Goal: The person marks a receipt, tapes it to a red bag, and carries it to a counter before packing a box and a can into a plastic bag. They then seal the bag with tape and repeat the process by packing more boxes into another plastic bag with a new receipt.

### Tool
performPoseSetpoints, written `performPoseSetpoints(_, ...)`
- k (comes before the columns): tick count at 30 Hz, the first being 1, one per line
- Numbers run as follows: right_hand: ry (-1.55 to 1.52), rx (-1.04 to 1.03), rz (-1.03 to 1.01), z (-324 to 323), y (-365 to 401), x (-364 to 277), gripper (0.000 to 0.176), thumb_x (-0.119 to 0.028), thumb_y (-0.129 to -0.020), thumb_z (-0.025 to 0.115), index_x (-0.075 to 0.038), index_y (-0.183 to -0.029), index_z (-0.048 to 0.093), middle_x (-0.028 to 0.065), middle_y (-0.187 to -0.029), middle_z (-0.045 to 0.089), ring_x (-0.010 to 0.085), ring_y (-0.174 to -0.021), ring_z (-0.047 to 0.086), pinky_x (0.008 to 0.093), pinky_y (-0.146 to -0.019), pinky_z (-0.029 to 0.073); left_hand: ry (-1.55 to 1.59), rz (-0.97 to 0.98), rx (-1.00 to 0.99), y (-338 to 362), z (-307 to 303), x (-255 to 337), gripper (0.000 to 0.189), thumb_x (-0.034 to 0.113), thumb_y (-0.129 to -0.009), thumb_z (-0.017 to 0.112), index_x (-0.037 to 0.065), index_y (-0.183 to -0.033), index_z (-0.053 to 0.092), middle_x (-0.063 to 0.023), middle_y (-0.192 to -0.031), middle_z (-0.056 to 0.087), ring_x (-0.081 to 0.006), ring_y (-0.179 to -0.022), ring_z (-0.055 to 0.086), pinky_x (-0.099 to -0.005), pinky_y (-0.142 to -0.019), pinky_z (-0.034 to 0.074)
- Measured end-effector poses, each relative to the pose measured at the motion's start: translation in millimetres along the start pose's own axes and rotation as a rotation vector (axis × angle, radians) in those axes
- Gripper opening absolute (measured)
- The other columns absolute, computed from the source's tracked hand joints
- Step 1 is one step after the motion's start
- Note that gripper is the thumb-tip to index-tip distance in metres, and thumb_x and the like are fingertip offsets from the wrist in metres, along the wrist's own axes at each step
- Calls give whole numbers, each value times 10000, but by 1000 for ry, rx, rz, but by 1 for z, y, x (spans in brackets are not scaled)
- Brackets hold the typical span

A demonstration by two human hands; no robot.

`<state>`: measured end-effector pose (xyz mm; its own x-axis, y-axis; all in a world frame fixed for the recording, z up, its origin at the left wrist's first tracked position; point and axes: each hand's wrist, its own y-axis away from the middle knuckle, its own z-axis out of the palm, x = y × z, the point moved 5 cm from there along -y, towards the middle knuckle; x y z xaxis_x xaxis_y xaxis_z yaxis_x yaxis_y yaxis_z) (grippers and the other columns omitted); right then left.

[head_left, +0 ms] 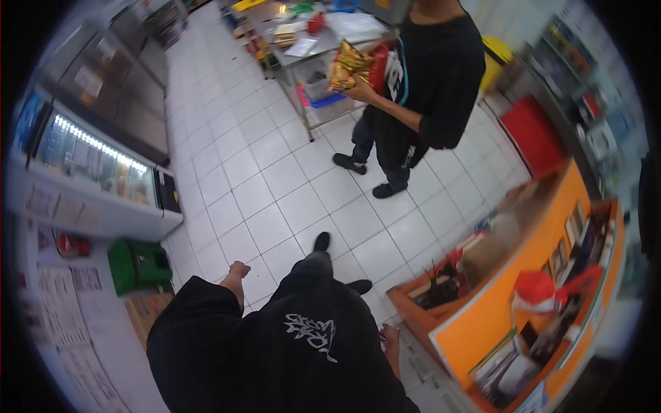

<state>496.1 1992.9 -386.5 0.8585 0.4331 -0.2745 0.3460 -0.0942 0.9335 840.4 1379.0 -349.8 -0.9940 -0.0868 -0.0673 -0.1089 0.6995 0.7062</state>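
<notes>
Left hand (238,269) and right hand (390,336), two in all, hang well apart; the left looks curled, the right is partly hidden, and whether either grips anything I cannot tell. One green bin (140,268) stands left, one orange counter (492,310) near right. Far, one co-worker (444,76) holds a gold packet (350,67).
</notes>
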Motion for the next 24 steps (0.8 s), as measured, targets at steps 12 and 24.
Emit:
performPoseSetpoints(12, 445, -269, -552, 322, 25, -244, 346, -360, -948, 581, -23, -959, 658, 109, -818, 675, 208, -629, 677, 322, -537, 509, 896, -27, -510, -27, 77, -118, 264, 316, -815, 728, 85, -943, 714, -68, -804, 670, -230, -681, 643, -449, -555, 499)
performPoseSetpoints(24, 232, 40, -779, 379, 45, -441, 321, -368, -970, 526, -70, -1018, 638, 91, -820, 670, 190, -692, 683, 317, -520, 501, 1113, 227, 2, -210, -205, -49, 160, 208, -865, 685, 100, -983, 681, -1, -771, 624, -105, -598, 520, -241, -523, 413)
